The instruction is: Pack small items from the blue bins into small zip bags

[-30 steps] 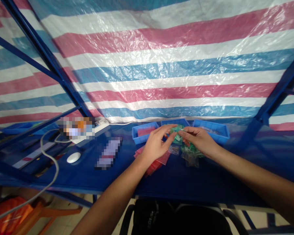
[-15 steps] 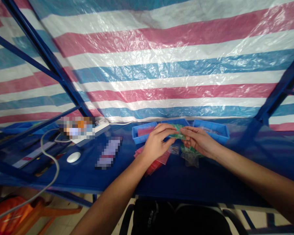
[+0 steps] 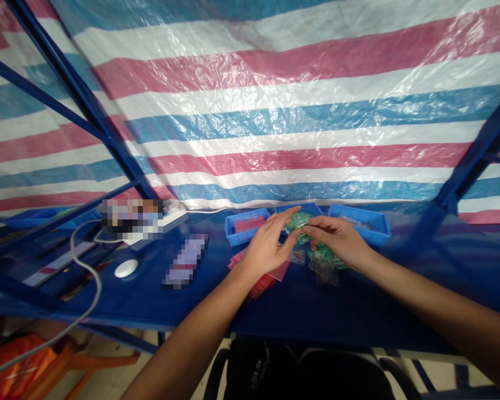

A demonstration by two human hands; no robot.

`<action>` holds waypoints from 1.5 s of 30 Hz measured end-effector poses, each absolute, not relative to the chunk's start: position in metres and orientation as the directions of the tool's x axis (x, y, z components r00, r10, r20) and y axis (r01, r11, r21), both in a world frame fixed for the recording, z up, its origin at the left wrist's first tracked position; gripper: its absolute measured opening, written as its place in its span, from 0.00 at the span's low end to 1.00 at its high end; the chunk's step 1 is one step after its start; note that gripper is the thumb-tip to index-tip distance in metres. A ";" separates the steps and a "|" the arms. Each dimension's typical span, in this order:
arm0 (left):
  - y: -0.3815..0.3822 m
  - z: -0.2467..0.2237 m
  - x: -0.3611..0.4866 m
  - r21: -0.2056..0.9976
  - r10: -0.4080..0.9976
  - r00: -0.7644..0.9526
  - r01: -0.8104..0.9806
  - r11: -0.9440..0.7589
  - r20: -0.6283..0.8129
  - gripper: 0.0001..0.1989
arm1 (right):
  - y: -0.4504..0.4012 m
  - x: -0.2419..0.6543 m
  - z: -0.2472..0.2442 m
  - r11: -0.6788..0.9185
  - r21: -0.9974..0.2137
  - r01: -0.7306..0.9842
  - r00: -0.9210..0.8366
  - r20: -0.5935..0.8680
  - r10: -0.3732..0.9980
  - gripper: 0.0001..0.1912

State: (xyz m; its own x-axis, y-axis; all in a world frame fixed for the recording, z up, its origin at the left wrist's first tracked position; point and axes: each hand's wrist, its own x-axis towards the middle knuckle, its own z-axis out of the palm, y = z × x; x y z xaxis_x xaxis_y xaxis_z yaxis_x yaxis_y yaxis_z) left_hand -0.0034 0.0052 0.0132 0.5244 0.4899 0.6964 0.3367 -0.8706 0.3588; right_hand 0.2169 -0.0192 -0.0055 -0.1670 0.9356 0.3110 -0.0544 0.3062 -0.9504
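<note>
My right hand (image 3: 341,239) is closed in a pinch at the edge of a small green plastic packet (image 3: 299,222). Across from it, my left hand (image 3: 269,244) has its thumb and index finger spread apart beside the packet's left side. Below my right hand lies a pile of green packets (image 3: 323,255), with a clear bag (image 3: 328,276) at its front. Red plastic bags (image 3: 262,286) are stacked under my left wrist, partly covered by it. A small clear packet (image 3: 298,256) rests between the two piles.
Behind my hands stand a blue bin (image 3: 235,239) with red pieces, a middle blue bin (image 3: 312,208) and a right blue bin (image 3: 379,236). Leftward are a blurred-out flat object (image 3: 186,260), a white mouse-like object (image 3: 125,268), a power strip (image 3: 173,218) and a grey cable (image 3: 98,289).
My left fingers have opened away from the green packet, with the index finger now raised. My right hand keeps its pinch, slightly lower, and more of the packet shows.
</note>
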 end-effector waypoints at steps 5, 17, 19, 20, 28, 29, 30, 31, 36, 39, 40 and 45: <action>0.001 0.019 -0.002 0.359 0.464 0.544 0.294 -0.886 0.699 0.29 | -0.016 0.220 -0.006 0.215 -0.954 -0.208 -0.086 0.237 0.968 0.19; 0.008 0.020 -0.003 0.340 0.461 0.464 0.324 -0.883 0.756 0.08 | -0.016 0.219 -0.006 0.177 -0.949 -0.260 -0.193 0.230 0.954 0.25; 0.007 0.021 -0.003 0.357 0.488 0.480 0.342 -0.869 0.729 0.11 | -0.017 0.220 -0.006 0.262 -0.958 -0.119 -0.175 0.280 0.944 0.21; 0.008 0.021 -0.003 0.360 0.497 0.492 0.350 -0.865 0.715 0.12 | -0.017 0.221 -0.007 0.294 -0.955 -0.045 -0.157 0.298 0.942 0.19; 0.019 0.023 -0.015 0.331 0.572 0.598 0.471 -0.818 0.561 0.16 | -0.007 0.235 -0.005 0.555 -0.745 0.371 0.020 0.604 0.797 0.19; 0.021 0.022 -0.016 0.322 0.575 0.618 0.481 -0.816 0.536 0.16 | -0.005 0.239 -0.004 0.582 -0.691 0.430 0.008 0.647 0.762 0.18; 0.022 0.021 -0.017 0.317 0.575 0.635 0.482 -0.817 0.516 0.15 | -0.003 0.243 -0.004 0.599 -0.638 0.484 -0.011 0.680 0.733 0.16; 0.022 0.019 -0.017 0.315 0.569 0.650 0.475 -0.821 0.503 0.13 | -0.002 0.246 -0.003 0.610 -0.590 0.529 -0.035 0.703 0.710 0.15; 0.020 0.009 -0.015 0.318 0.517 0.745 0.413 -0.854 0.421 0.19 | 0.003 0.260 -0.004 0.634 -0.475 0.611 -0.128 0.731 0.671 0.15; 0.020 0.007 -0.015 0.330 0.504 0.795 0.402 -0.854 0.337 0.26 | 0.011 0.261 -0.009 0.648 -0.432 0.627 -0.164 0.740 0.652 0.18; 0.020 0.007 -0.015 0.334 0.501 0.803 0.399 -0.854 0.322 0.26 | 0.014 0.261 -0.012 0.655 -0.408 0.636 -0.191 0.739 0.646 0.19; 0.025 0.006 -0.016 0.338 0.497 0.812 0.396 -0.854 0.305 0.20 | 0.028 0.255 -0.025 0.629 -0.239 0.740 -0.371 0.635 0.678 0.19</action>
